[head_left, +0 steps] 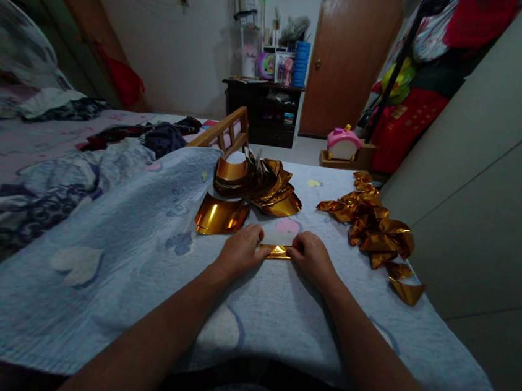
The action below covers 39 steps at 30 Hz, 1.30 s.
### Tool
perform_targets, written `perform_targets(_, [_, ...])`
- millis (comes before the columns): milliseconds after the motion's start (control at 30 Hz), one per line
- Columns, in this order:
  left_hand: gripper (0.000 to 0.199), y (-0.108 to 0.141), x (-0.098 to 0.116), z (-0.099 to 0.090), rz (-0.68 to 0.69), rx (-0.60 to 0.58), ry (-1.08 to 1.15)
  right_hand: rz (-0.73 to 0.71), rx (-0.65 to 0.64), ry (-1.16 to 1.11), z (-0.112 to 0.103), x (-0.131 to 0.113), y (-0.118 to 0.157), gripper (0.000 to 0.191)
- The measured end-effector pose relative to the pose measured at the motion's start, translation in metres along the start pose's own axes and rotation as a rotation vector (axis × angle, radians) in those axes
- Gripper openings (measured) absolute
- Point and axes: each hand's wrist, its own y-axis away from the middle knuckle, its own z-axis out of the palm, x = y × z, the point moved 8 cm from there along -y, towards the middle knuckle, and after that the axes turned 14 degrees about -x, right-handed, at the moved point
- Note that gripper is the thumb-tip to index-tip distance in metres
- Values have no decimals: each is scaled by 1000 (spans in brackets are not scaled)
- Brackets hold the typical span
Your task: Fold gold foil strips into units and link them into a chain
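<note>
My left hand (242,249) and my right hand (313,257) pinch the two ends of a sheet of gold foil paper (278,252) just above the blue bedcover. Its near edge is folded up into a shiny gold strip, and the pale back shows behind the fold. Close beyond my left hand lie a few flat gold sheets (221,215). Behind them spreads a fanned stack of gold paper (266,187). To the right of my right hand is a heap of folded gold paper pieces (374,223).
A blue patterned cover (172,286) lies under everything. A wooden rail (230,129) stands at its far left edge, with a clothes-strewn bed (62,137) beyond. A pale cabinet (491,176) borders the right side. Farther off are a dark shelf unit (261,113) and a pink toy (343,143).
</note>
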Motion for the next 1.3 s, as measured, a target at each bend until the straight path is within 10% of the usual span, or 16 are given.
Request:
perform_targets(300, [26,2,-7,-1,-142,5,-69,162,154,172,-5,9,13,27])
perform_targets(767, [26,-5,-16,5,-84,18,430,189,143,177,-4,10,13,29])
perform_targets(1300, [14,-7,-6,6,-20,-34,301,180,144,172,-5,12,13,30])
